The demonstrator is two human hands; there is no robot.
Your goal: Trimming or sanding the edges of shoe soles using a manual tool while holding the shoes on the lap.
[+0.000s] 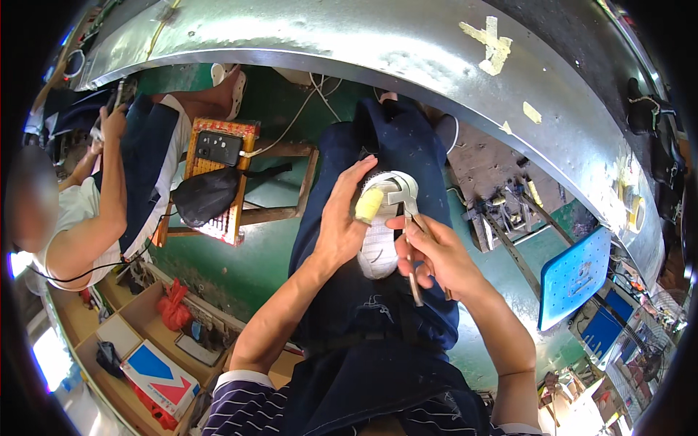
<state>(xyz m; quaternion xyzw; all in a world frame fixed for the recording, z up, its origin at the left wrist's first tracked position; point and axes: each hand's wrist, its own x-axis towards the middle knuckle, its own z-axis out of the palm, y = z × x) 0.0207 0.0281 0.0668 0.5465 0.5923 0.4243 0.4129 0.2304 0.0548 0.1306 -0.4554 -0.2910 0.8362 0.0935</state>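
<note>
Over my lap lies a white strappy shoe [379,251], its pale straps crossing at the far end. My left hand [340,221] grips it along the left side, with the thumb, wrapped in yellow tape [369,206], pressed on top near the straps. My right hand [439,256] is closed around metal pliers [413,280], whose handles point back toward me. The pliers' jaws meet the right side of the straps; whether they pinch a strap is too small to tell. A dark blue apron [363,320] covers my legs beneath the shoe.
A metal workbench [349,36] curves across the far side. To the left, a person [94,196] sits beside a stool [251,216] bearing a phone [219,148] and a black bag [207,196]. A blue stool [576,280] and tools on a wooden board [476,163] are at right.
</note>
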